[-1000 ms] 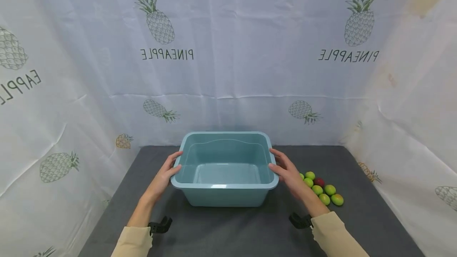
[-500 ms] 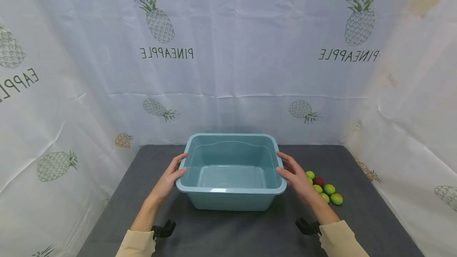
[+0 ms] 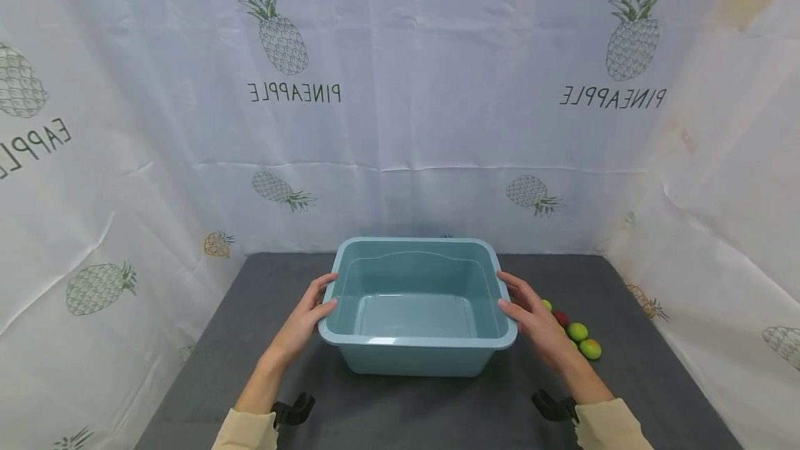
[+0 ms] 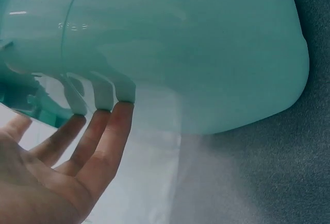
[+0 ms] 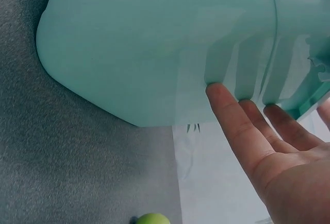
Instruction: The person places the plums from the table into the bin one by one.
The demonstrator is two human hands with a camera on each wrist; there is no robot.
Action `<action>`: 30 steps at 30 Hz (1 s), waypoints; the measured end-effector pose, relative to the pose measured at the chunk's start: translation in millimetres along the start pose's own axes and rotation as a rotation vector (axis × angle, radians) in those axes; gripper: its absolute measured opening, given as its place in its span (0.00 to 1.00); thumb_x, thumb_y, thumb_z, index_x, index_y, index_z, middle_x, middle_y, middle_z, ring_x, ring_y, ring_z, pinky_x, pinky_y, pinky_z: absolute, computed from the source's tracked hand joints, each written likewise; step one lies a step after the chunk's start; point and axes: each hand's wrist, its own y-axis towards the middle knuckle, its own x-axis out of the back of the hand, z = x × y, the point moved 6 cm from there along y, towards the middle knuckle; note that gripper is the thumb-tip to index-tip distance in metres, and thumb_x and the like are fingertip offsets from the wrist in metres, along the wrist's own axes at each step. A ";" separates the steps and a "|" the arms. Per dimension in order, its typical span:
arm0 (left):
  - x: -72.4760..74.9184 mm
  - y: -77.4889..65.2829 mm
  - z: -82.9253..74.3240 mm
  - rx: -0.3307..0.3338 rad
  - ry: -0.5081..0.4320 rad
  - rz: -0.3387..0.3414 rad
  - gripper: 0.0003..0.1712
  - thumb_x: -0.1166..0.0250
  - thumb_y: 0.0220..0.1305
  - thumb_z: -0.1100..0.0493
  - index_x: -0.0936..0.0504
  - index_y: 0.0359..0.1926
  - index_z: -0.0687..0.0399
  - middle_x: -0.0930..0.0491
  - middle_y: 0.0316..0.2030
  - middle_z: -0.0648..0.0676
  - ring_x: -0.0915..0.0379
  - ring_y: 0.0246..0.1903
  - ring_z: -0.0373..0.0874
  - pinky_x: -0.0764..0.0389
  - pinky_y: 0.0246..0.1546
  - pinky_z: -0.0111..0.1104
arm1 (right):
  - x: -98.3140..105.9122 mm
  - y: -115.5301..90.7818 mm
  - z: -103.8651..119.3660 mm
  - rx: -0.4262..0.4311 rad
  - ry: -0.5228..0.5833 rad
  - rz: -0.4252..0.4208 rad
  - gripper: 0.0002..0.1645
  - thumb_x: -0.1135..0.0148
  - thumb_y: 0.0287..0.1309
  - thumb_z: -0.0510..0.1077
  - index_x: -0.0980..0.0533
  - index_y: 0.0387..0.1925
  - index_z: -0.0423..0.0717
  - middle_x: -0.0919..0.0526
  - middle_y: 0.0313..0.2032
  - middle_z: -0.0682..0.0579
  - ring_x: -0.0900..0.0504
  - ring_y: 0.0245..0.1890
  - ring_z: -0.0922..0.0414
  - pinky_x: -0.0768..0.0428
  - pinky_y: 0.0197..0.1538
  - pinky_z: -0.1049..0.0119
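Note:
A light blue rectangular plastic basin (image 3: 415,360) with nothing inside sits in the middle of the head view. My left hand (image 3: 301,328) grips its left rim, thumb over the edge. On the opposite side my right hand (image 3: 545,328) holds the right rim the same way. In the left wrist view, fingertips (image 4: 124,112) press the basin's outer wall (image 4: 206,54) below the rim. The right wrist view likewise has fingertips (image 5: 216,91) against the outer wall (image 5: 129,54), the basin's underside close over the dark cloth.
Several small green fruits (image 3: 590,348) and a dark red one (image 3: 560,319) lie beside my right forearm, partly hidden by it. Dark grey cloth covers the table (image 3: 400,415). A white curtain (image 3: 400,123) with pineapple prints hangs behind and on both sides.
The basin has moved to the right and slightly nearer to me, both hands keeping hold of its rim. More of the fruits are now hidden behind my right hand and forearm.

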 end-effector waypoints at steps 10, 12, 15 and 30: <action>-8.5 -7.4 -2.1 0.023 -0.005 -0.016 0.31 0.47 0.79 0.51 0.44 0.77 0.44 0.46 0.75 0.63 0.37 0.66 0.66 0.24 0.54 0.52 | 5.3 -8.9 -1.1 0.033 0.001 -0.005 0.35 0.48 0.76 0.44 0.46 0.78 0.45 0.41 0.73 0.31 0.34 0.66 0.29 0.20 0.51 0.41; -9.9 -8.5 -2.3 0.021 -0.010 -0.016 0.31 0.46 0.78 0.52 0.43 0.76 0.44 0.46 0.74 0.63 0.36 0.66 0.66 0.23 0.54 0.53 | 5.9 -11.3 -0.6 0.032 -0.001 -0.009 0.35 0.49 0.76 0.44 0.46 0.78 0.45 0.41 0.72 0.31 0.34 0.65 0.29 0.19 0.51 0.43; -11.8 -9.8 -2.6 0.013 -0.012 -0.012 0.30 0.46 0.78 0.52 0.43 0.76 0.44 0.45 0.74 0.63 0.36 0.65 0.66 0.23 0.54 0.53 | 7.0 -14.6 0.0 0.025 -0.007 -0.013 0.35 0.48 0.76 0.44 0.46 0.78 0.45 0.41 0.73 0.32 0.34 0.66 0.30 0.20 0.52 0.43; -18.7 -13.3 -5.7 -0.019 0.036 0.018 0.31 0.45 0.78 0.54 0.44 0.76 0.46 0.48 0.76 0.62 0.40 0.69 0.66 0.23 0.53 0.48 | 19.9 -26.3 -0.9 0.068 -0.064 -0.025 0.34 0.47 0.76 0.44 0.45 0.78 0.45 0.36 0.71 0.33 0.23 0.60 0.56 0.18 0.50 0.56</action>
